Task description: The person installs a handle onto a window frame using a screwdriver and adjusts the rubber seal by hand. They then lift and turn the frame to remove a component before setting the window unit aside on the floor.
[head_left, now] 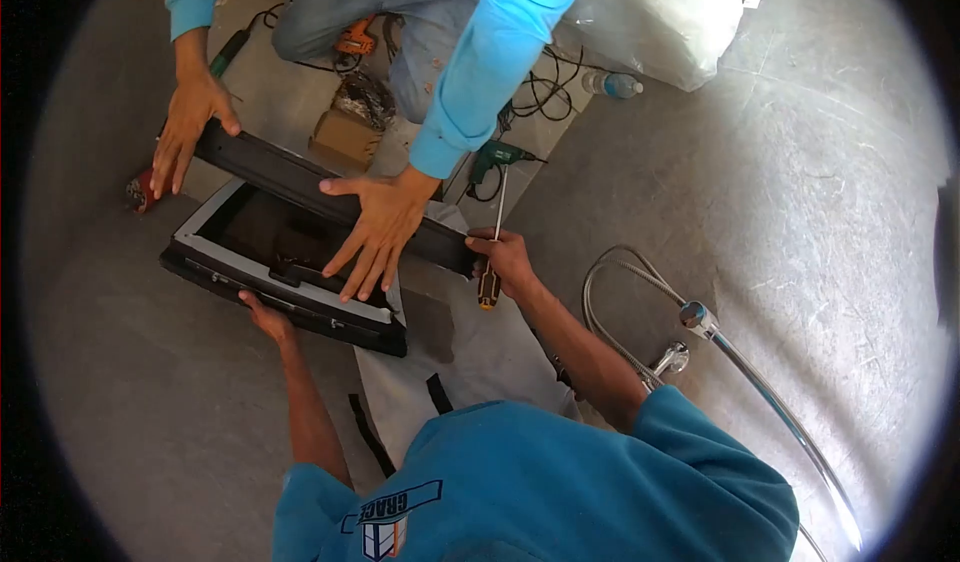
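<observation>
My left hand (268,318) grips the near edge of a black framed panel (290,317), which has a light grey inner border and a dark, glossy middle. Small metal fittings show along its near side. In my right hand (508,260) is a screwdriver (488,287) with a black and yellow handle, its shaft pointing away from me. The same hand's fingers touch the right end of a long black bar (440,245) lying across the far side of the panel. My left fingertips are partly hidden by the frame.
A co-worker kneels opposite, one hand (195,122) on the bar's left end, the other (385,227) across bar and panel. Nearby are a green drill (497,162), orange tool (356,38), cardboard box (345,140), bottle (612,85), cables and, at right, a shower hose (640,272).
</observation>
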Tool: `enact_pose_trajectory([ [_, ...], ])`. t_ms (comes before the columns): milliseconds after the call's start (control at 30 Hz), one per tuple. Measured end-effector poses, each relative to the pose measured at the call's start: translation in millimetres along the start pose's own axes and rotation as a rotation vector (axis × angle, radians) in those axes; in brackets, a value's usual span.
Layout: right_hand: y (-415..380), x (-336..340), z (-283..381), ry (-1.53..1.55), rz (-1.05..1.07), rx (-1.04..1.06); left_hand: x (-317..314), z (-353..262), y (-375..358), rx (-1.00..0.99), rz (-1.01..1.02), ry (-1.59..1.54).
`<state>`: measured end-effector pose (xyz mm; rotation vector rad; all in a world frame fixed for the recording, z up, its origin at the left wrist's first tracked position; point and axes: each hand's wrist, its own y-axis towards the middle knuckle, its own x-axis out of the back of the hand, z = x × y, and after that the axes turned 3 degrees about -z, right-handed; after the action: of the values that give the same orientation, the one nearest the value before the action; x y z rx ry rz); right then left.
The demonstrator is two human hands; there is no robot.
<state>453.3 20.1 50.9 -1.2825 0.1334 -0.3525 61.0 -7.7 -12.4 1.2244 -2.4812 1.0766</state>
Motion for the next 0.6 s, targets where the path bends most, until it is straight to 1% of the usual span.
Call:
enact_pose_trajectory([
  [33,3.6,4.0,-0.6,0.014,-0.005,-0.002,-0.3,0.8,0.5,-0.005,0.029,-0.045],
  [67,9.2,7.5,-0.2,0.055,0.015,-0.065,-0.3,1.3,1.6,-0.011,0.059,-0.088],
  [100,15.6,10.5,0.0,0.097,0.037,-0.129,0.8,2.0,2.6,-0.018,0.072,-0.076],
  [133,21.8,15.0,0.8,0.115,0.034,-0.135,1.4,-0.1,-0.1,-0.044,0.078,-0.063],
  [200,38.6,29.0,4.9,0.113,0.140,-0.224,-6.9,-6.6,-5.5,-0.074,0.100,-0.037],
  [233,54.6,37.2,-6.2,0.082,0.169,-0.239,-9.3,-11.9,-9.9,-0.033,0.088,-0.034],
  [267,70.8,41.9,-18.3,0.108,0.161,-0.256,-8.5,-14.9,-12.8,0.008,0.076,-0.026],
  [333,97.6,50.7,-44.3,0.006,0.040,-0.271,-4.2,-15.8,-19.3,0.010,0.078,0.001],
  [400,122.0,53.7,-59.4,-0.004,0.023,-0.249,-12.9,-13.4,-10.6,-0.004,0.072,-0.027],
  [467,135.1,42.7,-58.5,-0.013,-0.118,-0.219,-4.1,-4.5,1.1,0.006,0.217,-0.191],
  [533,153.9,31.3,-64.1,-0.095,-0.055,-0.240,12.0,9.6,11.8,-0.007,0.207,-0.145],
  [567,169.2,31.4,-62.6,-0.142,-0.025,-0.240,10.5,7.2,9.5,-0.031,0.222,-0.147],
  [600,248.4,54.3,-119.1,-0.166,0.012,-0.260,-7.7,-16.4,-16.1,-0.036,0.237,-0.132],
])
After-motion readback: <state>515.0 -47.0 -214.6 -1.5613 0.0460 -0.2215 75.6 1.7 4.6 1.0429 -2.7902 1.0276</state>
